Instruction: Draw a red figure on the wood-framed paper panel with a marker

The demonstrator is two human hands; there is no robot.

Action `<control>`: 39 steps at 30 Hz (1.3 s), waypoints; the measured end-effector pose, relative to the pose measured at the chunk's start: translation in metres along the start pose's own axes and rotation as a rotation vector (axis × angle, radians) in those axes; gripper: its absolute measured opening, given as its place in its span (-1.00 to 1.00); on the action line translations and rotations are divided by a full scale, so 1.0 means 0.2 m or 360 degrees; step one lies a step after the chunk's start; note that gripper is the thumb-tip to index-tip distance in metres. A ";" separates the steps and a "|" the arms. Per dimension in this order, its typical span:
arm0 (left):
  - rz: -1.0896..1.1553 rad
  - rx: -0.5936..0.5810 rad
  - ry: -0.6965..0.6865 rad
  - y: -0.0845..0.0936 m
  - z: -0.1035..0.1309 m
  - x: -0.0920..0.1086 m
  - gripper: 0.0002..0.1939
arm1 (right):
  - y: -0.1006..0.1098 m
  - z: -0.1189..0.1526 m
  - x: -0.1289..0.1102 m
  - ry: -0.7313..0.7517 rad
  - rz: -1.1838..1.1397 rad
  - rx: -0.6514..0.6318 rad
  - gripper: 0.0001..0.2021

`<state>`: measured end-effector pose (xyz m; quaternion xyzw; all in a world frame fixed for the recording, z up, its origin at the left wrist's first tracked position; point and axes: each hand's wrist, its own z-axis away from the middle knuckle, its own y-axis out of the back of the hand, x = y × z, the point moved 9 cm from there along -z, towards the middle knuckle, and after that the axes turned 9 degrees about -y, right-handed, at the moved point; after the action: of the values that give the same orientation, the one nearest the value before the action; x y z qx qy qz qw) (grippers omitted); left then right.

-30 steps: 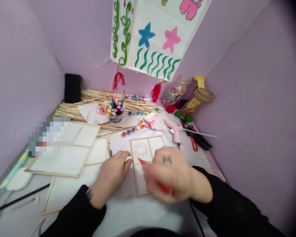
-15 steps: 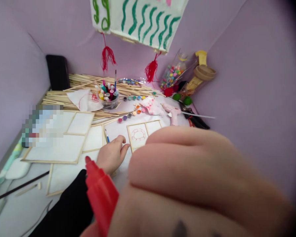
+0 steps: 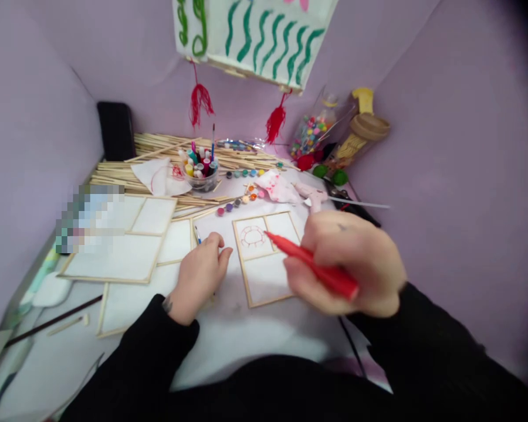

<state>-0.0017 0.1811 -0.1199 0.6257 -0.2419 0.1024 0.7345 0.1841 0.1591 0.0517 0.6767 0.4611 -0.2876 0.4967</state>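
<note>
My right hand (image 3: 347, 264) grips a red marker (image 3: 317, 269), its tip pointing left over a wood-framed white panel (image 3: 264, 281). A round, petal-like red outline (image 3: 252, 235) is drawn in that panel's upper left section. The hand hides part of the panel's right side. Left of the panel, my left hand (image 3: 202, 272) rests low over the table with fingers curled loosely; nothing shows in it. A thin blue paintbrush (image 3: 198, 235) lies just beyond its fingers.
More framed panels (image 3: 114, 275) lie at the left. Behind are a cup of markers (image 3: 200, 179), wooden sticks (image 3: 158, 143), paint pots (image 3: 229, 207) and a pink glue gun (image 3: 314, 196). A painted lantern (image 3: 264, 41) with red tassels hangs above.
My right hand has moved away from the camera with the red marker and is now over the framed panel. The view has shifted slightly; my left hand stays near its place.
</note>
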 end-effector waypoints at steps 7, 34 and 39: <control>0.0547 -0.0036 -0.0141 -0.07 -0.03 -0.02 -0.88 | -0.12 -0.05 0.73 -0.0737 -0.0554 -0.0038 -0.90; -0.0356 -0.0134 -0.0627 -0.12 0.03 0.15 -0.67 | -0.42 0.00 0.81 -0.0494 0.0153 -0.0276 -0.88; -0.0371 -0.0176 -0.0603 -0.14 0.03 0.15 -0.65 | -0.45 0.00 0.81 -0.0469 0.0178 -0.0321 -0.87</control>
<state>0.0357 0.1660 -0.1286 0.6162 -0.3068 -0.1160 0.7160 0.1692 0.2211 -0.1228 0.5986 0.3715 -0.3077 0.6395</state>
